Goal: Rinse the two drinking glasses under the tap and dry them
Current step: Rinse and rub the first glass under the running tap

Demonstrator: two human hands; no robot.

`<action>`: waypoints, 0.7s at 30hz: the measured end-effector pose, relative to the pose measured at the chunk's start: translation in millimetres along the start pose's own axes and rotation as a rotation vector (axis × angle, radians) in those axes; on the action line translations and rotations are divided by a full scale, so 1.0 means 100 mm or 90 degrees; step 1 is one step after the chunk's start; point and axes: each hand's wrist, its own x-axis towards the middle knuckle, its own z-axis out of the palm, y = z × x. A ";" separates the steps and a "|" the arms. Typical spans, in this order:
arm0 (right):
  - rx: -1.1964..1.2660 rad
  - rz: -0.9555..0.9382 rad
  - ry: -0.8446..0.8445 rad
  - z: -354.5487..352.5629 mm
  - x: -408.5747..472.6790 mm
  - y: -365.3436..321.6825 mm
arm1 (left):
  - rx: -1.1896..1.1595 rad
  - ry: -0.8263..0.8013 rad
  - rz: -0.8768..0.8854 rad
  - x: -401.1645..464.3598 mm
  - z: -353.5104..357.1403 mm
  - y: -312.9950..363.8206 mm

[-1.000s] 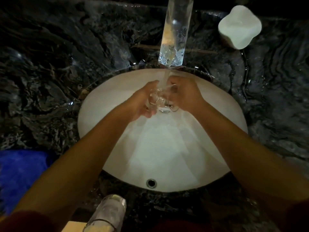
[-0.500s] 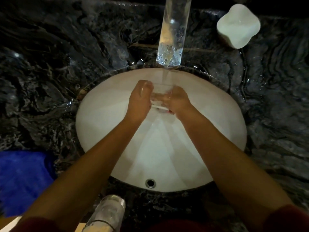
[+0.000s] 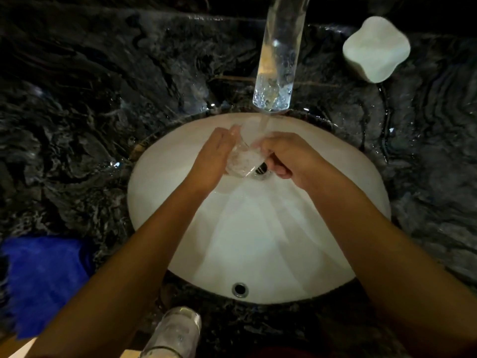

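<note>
A blue cloth (image 3: 44, 282) lies at the left edge of the table (image 3: 77, 125), probably kept there for the drying step. A second glass (image 3: 175, 332) stands on the table's near edge, just in front of the sink (image 3: 258, 241), apparently waiting its turn or already rinsed; which cannot be told. Over the middle of the sink, the left hand (image 3: 214, 158) lies against the left side of the first glass (image 3: 244, 161), its fingers fairly straight and pressed to the wall, seemingly to steady it. This glass is tilted with its mouth toward the tap (image 3: 278, 60), so that the running water falls in. The right hand (image 3: 286, 158) holds the glass from the right, its fingers curled round the rim side. A white dish (image 3: 375, 49) sits at the table's far right corner. Rinsing appears to be under way; drying has not yet begun.
</note>
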 end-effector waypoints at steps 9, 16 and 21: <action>-0.125 0.041 0.029 0.14 -0.05 0.17 | -0.068 -0.188 -0.199 -0.10 0.16 0.01; -0.177 0.026 0.044 0.10 -0.03 0.14 | -0.226 -0.265 -0.394 -0.02 0.17 0.01; -0.168 0.050 0.097 0.16 0.09 -0.05 | -0.212 -0.216 -0.316 0.06 0.19 0.10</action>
